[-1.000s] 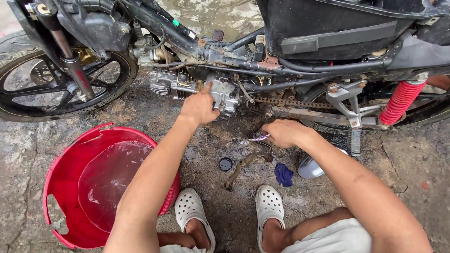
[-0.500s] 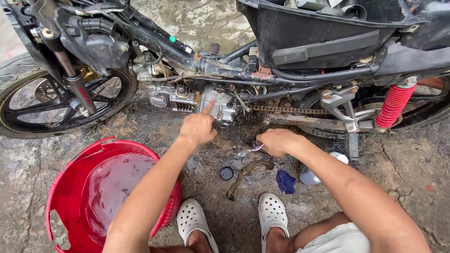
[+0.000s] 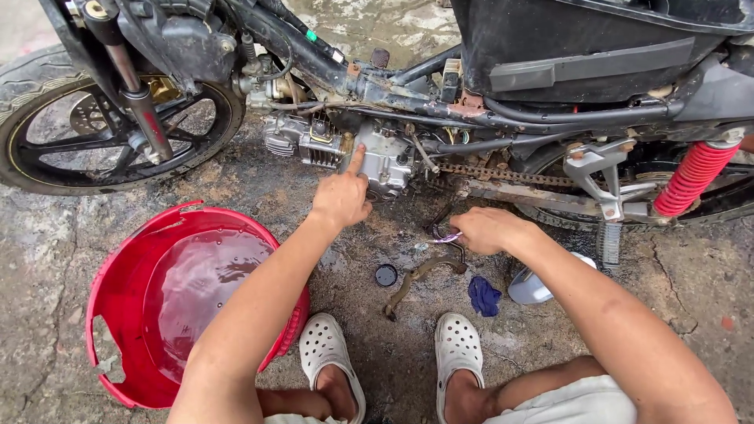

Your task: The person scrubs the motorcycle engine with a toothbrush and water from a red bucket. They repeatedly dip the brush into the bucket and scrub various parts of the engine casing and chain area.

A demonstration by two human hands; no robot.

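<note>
I crouch beside a stripped motorcycle. My left hand is curled with the index finger stretched out, its tip touching the silver engine casing. My right hand is closed around a thin tool with a purple handle, held low near the ground below the rusty drive chain. On the ground between my hands lie a small round black cap and a bent dark metal lever.
A red plastic tub with water stands at my left, its rim chipped. A blue rag and a white container lie at my right. The front wheel is far left, a red shock spring far right. White clogs cover my feet.
My left hand has drawn slightly back from the engine and now points with one finger at the casing. The right hand stayed low with the tool. The view tilted down a little.
</note>
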